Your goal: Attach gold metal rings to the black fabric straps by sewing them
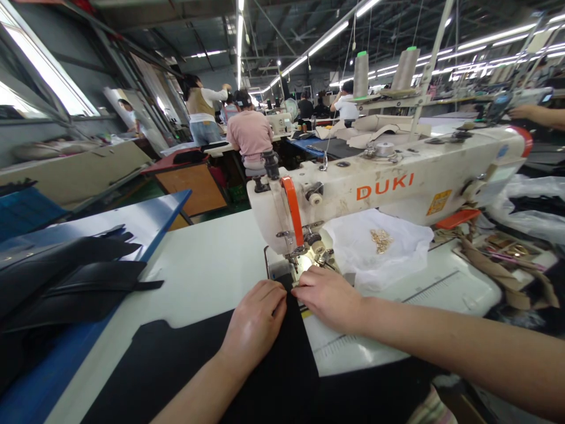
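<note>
Touching the black material (pixel 176 347) with bunched fingers, the left hand (pixel 260 318) lies just in front of the needle area of a white sewing machine (pixel 388 176) lettered DUKI. The right hand (pixel 329 297) is just beside it, fingers bent and tips at the material's far end, next to the lit presser foot (pixel 299 268). Neither hand is spread wide, but the fingertips are partly hidden, so I cannot tell whether either hand pinches the material or only presses it down. The material covers the near left part of the pale tabletop (pixel 212 259) and runs along its near edge out of the bottom of the view; a narrow part reaches up to the presser foot. Under the machine's arm, toward the right edge of the tabletop, a white plastic bag (pixel 348 244) carries a small heap of gold-coloured pieces (pixel 381 240). Ruler markings (pixel 432 287) run between the bag and the tabletop's rounded right corner, and past that corner tan strips (pixel 514 280) hang by a cluttered tray. Along the tabletop's left edge stands a blue table (pixel 170 203), with black pieces (pixel 79 288) piled on it, 1 narrow strip poking over its right edge. Above the machine stand 2 grey thread cones (pixel 405 69). Farther back, a person in a pink top (pixel 250 135) sits, facing away.
</note>
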Demonstrator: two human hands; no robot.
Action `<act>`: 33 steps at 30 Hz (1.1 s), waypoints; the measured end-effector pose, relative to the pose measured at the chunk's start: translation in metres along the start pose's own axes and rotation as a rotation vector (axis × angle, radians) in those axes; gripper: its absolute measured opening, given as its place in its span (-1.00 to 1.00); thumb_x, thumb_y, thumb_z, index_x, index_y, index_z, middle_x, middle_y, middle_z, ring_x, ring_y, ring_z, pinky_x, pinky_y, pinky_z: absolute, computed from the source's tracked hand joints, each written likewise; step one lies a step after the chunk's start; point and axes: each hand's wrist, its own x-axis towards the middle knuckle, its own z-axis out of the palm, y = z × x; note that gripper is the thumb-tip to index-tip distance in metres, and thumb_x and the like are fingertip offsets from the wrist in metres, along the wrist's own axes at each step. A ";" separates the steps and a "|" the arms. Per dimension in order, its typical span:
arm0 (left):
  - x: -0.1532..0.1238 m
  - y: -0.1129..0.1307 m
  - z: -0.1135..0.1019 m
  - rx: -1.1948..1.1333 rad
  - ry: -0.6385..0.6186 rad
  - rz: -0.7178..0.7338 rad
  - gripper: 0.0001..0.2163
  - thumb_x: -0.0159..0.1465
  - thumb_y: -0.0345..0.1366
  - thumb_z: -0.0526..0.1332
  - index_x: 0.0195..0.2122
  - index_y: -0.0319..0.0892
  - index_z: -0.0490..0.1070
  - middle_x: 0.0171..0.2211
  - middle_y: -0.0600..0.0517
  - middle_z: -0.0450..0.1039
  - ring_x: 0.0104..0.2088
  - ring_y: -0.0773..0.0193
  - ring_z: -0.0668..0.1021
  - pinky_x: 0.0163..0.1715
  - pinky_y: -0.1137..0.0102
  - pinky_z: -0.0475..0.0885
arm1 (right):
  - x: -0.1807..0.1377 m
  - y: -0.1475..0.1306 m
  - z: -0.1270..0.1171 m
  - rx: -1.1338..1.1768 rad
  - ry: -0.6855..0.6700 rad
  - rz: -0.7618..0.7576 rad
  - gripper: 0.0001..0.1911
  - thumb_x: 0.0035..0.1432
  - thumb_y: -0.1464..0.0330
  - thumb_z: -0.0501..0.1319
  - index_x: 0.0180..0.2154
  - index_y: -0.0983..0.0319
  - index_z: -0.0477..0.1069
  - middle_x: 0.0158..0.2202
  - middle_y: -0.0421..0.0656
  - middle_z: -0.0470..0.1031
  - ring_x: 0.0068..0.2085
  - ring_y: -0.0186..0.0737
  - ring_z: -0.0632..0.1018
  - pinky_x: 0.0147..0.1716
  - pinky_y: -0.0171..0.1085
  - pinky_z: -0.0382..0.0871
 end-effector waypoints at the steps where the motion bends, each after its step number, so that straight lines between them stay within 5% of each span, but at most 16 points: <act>1: 0.000 0.000 0.000 0.002 -0.010 -0.002 -0.86 0.26 -0.46 0.06 -0.35 -0.20 0.39 -0.37 -0.04 0.46 -0.30 0.21 0.50 -0.26 0.28 0.49 | 0.000 0.000 0.001 0.001 0.000 -0.004 -0.78 0.28 0.43 0.03 -0.29 0.27 0.45 -0.37 -0.14 0.40 -0.26 -0.19 0.34 -0.27 -0.25 0.24; 7: 0.001 -0.002 -0.003 0.013 -0.068 0.019 -0.85 0.28 -0.44 0.04 -0.32 -0.20 0.39 -0.36 -0.03 0.46 -0.30 0.22 0.50 -0.25 0.28 0.49 | 0.001 0.002 -0.005 -0.064 -0.028 -0.074 -0.81 0.26 0.40 0.07 -0.28 0.28 0.44 -0.36 -0.14 0.40 -0.25 -0.18 0.36 -0.26 -0.23 0.28; 14: 0.004 -0.002 -0.008 0.048 -0.102 0.066 -0.82 0.31 -0.45 0.00 -0.33 -0.21 0.38 -0.37 -0.01 0.46 -0.32 0.24 0.49 -0.26 0.32 0.47 | -0.013 0.004 -0.033 -0.171 -0.003 -0.621 -0.72 0.31 0.47 -0.04 -0.15 0.35 0.43 -0.23 -0.09 0.49 -0.19 -0.23 0.44 -0.13 -0.24 0.29; 19: 0.005 -0.003 -0.011 0.073 -0.125 0.107 -0.78 0.34 -0.41 -0.04 -0.34 -0.20 0.37 -0.38 0.00 0.45 -0.34 0.25 0.48 -0.27 0.33 0.46 | -0.006 0.002 -0.024 -0.156 0.124 -0.833 -0.68 0.30 0.46 -0.06 -0.13 0.34 0.44 -0.23 -0.09 0.53 -0.24 -0.27 0.50 -0.16 -0.27 0.32; 27: 0.002 -0.007 -0.009 0.115 -0.181 0.133 -0.82 0.34 -0.41 -0.01 -0.31 -0.19 0.37 -0.33 -0.01 0.44 -0.30 0.22 0.47 -0.24 0.29 0.46 | -0.019 -0.017 -0.021 -0.095 -0.021 -0.399 -0.79 0.24 0.43 0.06 -0.14 0.30 0.41 -0.18 -0.01 0.52 -0.14 -0.22 0.49 -0.20 -0.25 0.36; 33: 0.006 -0.003 -0.010 0.212 -0.270 0.140 -0.85 0.29 -0.47 0.03 -0.36 -0.21 0.35 -0.35 -0.03 0.43 -0.30 0.17 0.48 -0.24 0.22 0.48 | -0.022 -0.015 -0.022 -0.002 -0.075 -0.387 -0.81 0.23 0.44 0.07 -0.14 0.28 0.40 -0.15 -0.02 0.51 -0.10 -0.21 0.47 -0.20 -0.27 0.36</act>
